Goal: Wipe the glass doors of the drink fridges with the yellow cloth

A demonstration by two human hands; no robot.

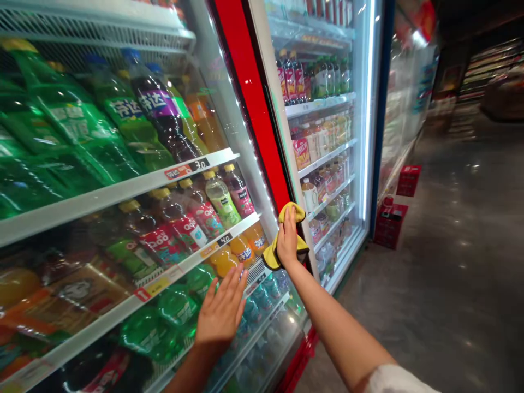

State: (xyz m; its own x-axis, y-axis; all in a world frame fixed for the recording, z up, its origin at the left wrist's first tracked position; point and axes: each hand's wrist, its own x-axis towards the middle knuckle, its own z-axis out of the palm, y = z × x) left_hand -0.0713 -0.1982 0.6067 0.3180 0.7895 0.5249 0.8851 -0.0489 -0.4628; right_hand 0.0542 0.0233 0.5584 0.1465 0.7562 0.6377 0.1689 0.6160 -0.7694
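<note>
My right hand [287, 237] presses a yellow cleaning cloth [272, 254] with dark edging against the red door frame [262, 117] of a drinks fridge. Part of the cloth bunches above my fingers and part hangs below the palm. Lower and to the left, my left hand [221, 305] is raised with its fingers stretched out and its palm toward the glass door. Whether it touches the glass I cannot tell. Behind the glass stand rows of bottles, among them a green-labelled bottle [223, 197] and large green soda bottles [77, 117].
A second lit fridge [323, 106] with several shelves of drinks adjoins on the right. Red boxes [391, 226] stand on the shiny grey floor [442, 262] beyond it. A white shelf edge [123, 188] with price tags runs behind the glass.
</note>
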